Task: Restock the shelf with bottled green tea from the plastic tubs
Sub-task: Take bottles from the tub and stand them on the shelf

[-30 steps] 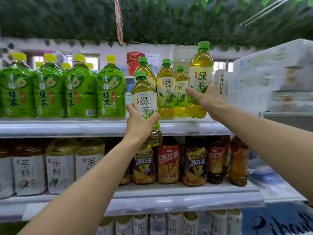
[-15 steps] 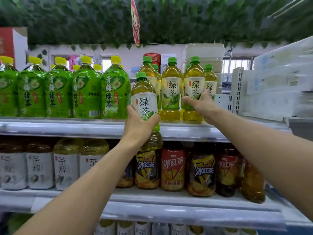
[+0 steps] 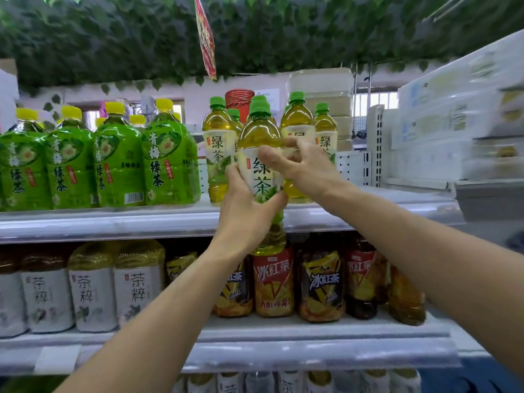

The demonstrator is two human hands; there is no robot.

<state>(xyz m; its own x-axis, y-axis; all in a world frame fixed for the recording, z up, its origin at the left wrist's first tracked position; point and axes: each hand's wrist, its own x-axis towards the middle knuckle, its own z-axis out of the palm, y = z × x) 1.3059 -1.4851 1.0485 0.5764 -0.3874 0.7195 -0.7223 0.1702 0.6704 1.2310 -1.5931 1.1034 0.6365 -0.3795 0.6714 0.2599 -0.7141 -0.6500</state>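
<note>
Here, the left hand [image 3: 241, 214] grips a clear plastic bottle of yellow green tea with a green cap and a white label [image 3: 259, 165], with fingers and thumb curled round its lower half. The bottle is upright, held in the air just in front of the edge of the upper white metal shelf [image 3: 113, 219], and its bottom hangs lower than that edge. The right hand [image 3: 300, 165] is at the upper part of the same bottle, thumb on the label near the shoulder and fingers bent behind it; whether these fingers press the held bottle or touch the bottle behind, I cannot tell.

Behind, on the upper shelf, stands a small group of the same green-capped tea bottles [image 3: 218, 154], close together. To the left of them stands a row of big green-wrapped bottles with yellow caps [image 3: 119, 163]. On the lower shelf, dark iced tea bottles with red and yellow labels [image 3: 273, 282] stand in the middle, and white-labelled bottles [image 3: 90, 287] at the left. At the far right are stacked white packages [image 3: 459, 109], blurred.
</note>
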